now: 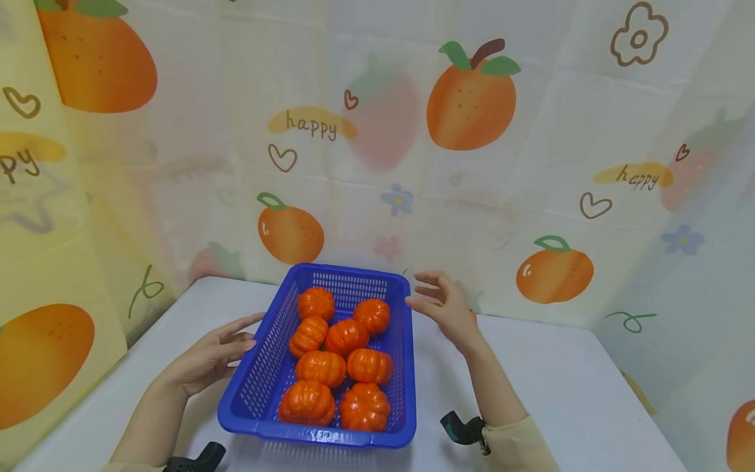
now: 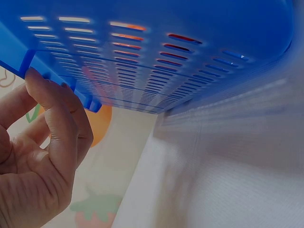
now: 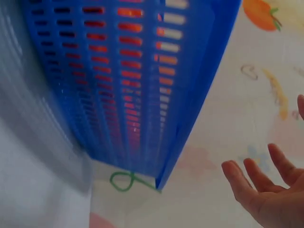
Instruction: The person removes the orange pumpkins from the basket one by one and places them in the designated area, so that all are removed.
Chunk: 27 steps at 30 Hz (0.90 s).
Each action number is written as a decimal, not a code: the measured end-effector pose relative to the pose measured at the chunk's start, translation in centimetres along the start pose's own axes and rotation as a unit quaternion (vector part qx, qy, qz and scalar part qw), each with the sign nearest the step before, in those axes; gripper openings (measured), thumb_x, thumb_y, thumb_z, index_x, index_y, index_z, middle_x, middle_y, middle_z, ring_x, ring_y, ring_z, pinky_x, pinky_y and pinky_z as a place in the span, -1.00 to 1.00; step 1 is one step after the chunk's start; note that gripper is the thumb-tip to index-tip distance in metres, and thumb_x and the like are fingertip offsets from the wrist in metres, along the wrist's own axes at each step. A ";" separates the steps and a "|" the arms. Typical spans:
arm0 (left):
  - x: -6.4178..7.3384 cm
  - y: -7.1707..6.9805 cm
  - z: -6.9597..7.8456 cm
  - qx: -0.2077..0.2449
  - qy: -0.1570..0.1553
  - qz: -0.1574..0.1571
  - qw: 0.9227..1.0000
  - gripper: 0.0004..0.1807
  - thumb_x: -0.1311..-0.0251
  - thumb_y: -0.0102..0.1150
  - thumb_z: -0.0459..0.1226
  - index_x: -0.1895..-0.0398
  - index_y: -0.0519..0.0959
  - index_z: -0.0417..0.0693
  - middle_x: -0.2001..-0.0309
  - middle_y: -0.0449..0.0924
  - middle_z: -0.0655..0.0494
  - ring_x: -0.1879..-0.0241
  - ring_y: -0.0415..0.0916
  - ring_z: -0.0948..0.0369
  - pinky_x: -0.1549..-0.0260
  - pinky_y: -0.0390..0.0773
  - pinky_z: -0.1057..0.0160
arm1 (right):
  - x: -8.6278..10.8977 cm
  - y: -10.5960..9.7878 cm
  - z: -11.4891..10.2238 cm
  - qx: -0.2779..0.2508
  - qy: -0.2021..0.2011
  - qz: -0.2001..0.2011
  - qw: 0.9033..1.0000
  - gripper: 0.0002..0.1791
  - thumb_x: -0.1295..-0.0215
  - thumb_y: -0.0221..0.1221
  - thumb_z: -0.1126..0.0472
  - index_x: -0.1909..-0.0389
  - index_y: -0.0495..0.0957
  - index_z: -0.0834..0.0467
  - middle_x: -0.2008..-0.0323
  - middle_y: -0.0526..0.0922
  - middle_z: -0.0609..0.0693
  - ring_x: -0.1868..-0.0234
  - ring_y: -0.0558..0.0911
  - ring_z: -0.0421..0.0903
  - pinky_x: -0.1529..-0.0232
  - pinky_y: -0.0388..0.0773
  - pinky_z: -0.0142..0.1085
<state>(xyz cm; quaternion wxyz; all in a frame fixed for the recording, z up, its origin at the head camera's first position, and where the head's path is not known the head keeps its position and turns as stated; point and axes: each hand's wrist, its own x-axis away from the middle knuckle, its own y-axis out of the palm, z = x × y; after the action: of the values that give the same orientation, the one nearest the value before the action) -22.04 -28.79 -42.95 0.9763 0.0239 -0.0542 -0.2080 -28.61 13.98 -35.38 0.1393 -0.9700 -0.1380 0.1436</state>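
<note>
A blue plastic basket (image 1: 407, 367) with slotted walls holds several small shiny orange pumpkins (image 1: 347, 337). My left hand (image 1: 206, 357) is at the basket's left rim, its fingers loosely bent. In the left wrist view a fingertip of the left hand (image 2: 52, 137) appears to touch the rim from outside. Past the far right corner, my right hand (image 1: 448, 308) is held with spread, slightly bent fingers and nothing in them. The right wrist view shows the right hand (image 3: 266, 199) apart from the basket wall (image 3: 118, 85).
A white-topped table (image 1: 531, 380) carries the basket. Behind the right hand, a small orange thing (image 1: 474, 316) is mostly hidden. A fruit-printed curtain (image 1: 377, 216) hangs along the back and sides. A dark camera mount (image 1: 463, 429) sits at each wrist.
</note>
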 end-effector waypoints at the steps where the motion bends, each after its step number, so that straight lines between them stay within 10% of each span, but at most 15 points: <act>1: 0.0 0.0 0.0 0.000 -0.001 0.001 1.000 -0.38 -0.49 -0.11 -0.26 -0.56 0.07 0.19 0.01 0.59 0.25 0.05 0.66 0.31 0.04 0.69 0.19 | 0.1 0.4 -0.2 0.009 -0.004 -0.017 1.000 -0.43 -0.26 0.29 0.12 -0.27 0.37 0.08 -0.37 0.39 0.10 -0.38 0.42 0.23 -0.28 0.49 0.11; 18: 0.1 0.1 0.0 -0.005 -0.007 0.006 1.000 -0.36 -0.49 -0.08 -0.23 -0.57 0.04 0.18 -0.02 0.60 0.29 0.04 0.65 0.31 0.03 0.68 0.18 | 0.3 5.2 0.3 0.070 -0.029 -0.276 0.958 -0.37 -0.21 0.34 0.03 -0.27 0.40 0.12 -0.31 0.45 0.13 -0.33 0.48 0.20 -0.33 0.41 0.17; 27: 0.1 0.1 0.1 -0.005 -0.013 0.012 1.000 -0.34 -0.49 -0.08 -0.22 -0.58 0.01 0.16 -0.03 0.61 0.30 0.04 0.66 0.31 0.03 0.68 0.19 | -0.3 6.3 1.1 0.123 -0.022 -0.326 0.937 -0.49 -0.20 0.32 0.06 -0.17 0.49 0.06 -0.17 0.60 0.05 -0.23 0.55 0.04 -0.24 0.54 -0.03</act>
<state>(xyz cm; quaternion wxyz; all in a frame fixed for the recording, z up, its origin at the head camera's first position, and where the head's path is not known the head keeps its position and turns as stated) -21.89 -28.74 -42.83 0.9781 0.0154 -0.0664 -0.1964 -27.82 8.33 -38.26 0.2934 -0.8437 -0.4312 0.1272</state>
